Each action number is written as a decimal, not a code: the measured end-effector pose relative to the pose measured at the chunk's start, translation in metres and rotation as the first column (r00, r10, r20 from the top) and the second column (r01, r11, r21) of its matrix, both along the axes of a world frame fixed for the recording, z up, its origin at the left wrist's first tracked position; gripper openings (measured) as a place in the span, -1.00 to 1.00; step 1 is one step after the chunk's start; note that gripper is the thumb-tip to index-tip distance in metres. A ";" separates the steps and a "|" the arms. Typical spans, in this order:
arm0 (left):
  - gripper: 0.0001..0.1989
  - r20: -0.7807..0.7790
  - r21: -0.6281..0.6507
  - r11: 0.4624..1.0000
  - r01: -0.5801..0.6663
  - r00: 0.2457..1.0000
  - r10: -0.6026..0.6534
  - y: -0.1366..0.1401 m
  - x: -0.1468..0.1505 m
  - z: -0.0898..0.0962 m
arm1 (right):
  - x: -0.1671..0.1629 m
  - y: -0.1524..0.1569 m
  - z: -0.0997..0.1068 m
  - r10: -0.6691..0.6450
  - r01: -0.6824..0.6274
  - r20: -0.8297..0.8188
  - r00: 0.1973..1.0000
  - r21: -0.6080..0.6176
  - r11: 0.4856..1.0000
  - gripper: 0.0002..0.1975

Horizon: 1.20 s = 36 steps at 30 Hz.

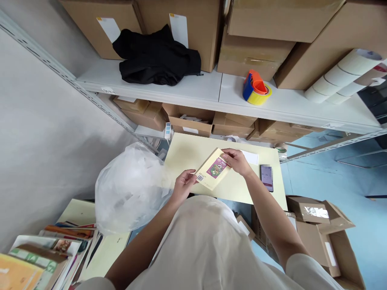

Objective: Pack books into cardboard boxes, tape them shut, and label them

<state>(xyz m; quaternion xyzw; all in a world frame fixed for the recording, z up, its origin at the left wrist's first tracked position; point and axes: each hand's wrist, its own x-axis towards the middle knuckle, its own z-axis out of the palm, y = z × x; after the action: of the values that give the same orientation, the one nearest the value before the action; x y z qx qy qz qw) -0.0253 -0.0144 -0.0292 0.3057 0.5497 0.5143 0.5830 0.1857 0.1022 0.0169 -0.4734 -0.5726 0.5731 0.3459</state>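
With the left hand [183, 185] clamped on the lower-left corner of a pale-yellow paperback book [213, 169], and the right hand [237, 162] clamped on its upper-right edge, thumb on the cover. Held slanted between the two hands, barcode-bearing cover facing up, over the pale-yellow table [184, 153]; hard to say whether quite clear of the tabletop. Printed with a purple picture panel, too small to read for title or text. Hidden from view: the book's underside and the finger parts tucked beneath it. Just past the right hand, flat on the tabletop, a white paper sheet [250, 157]; farther right, a smartphone [266, 178], with part of its screen blotted out by coarse pixels. To the left of the left hand, a translucent plastic bag [128, 191], cloudy enough to leave its pale contents hard to make out. Cut off by the frame: the stacked books [57, 245] at lower left and the open carton [347, 257] at lower right. Seen whole on the upper shelf [229, 94], a tape dispenser [254, 86] with yellow tape.
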 end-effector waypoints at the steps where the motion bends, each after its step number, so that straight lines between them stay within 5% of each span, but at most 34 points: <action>1: -0.56 -0.002 -0.001 1.000 -0.014 1.000 0.014 0.000 -0.001 -0.001 | -0.002 0.000 0.000 -0.002 0.002 0.007 1.000 -0.015 1.000 -0.57; 9: -0.59 0.192 -0.100 0.987 -0.125 0.971 0.142 -0.007 -0.003 -0.014 | 0.009 -0.005 -0.012 -0.057 0.031 -0.125 0.991 -0.199 0.979 -0.50; 14: -0.55 0.229 -0.127 0.991 -0.042 0.971 0.071 -0.010 -0.002 -0.012 | 0.009 -0.006 -0.018 -0.132 0.114 -0.101 0.986 -0.167 0.979 -0.53; 24: -0.49 0.229 -0.141 0.990 -0.018 0.972 0.051 -0.005 -0.012 -0.024 | 0.005 -0.002 -0.026 -0.085 0.061 -0.132 0.988 -0.172 0.983 -0.57; 29: -0.45 0.266 -0.164 0.986 0.043 0.964 0.002 0.001 -0.024 -0.033 | -0.010 0.010 -0.023 0.122 -0.123 0.027 0.992 0.053 0.991 -0.59; 33: -0.49 0.198 -0.210 0.975 0.074 0.980 -0.032 0.008 -0.033 -0.038 | -0.035 0.026 -0.020 0.216 -0.262 0.177 0.960 0.302 0.917 -0.81; 36: -0.58 0.291 -0.249 0.944 0.217 0.946 -0.140 0.013 -0.040 -0.036 | -0.060 0.038 -0.024 0.370 -0.429 0.248 0.895 0.258 0.866 -0.80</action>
<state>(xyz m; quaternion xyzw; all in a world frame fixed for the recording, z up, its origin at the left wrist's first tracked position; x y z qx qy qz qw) -0.0655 -0.0010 -0.0656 0.1970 0.5017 0.4133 0.7340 0.1255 0.1400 -0.0069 -0.3370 -0.7704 0.4891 0.2317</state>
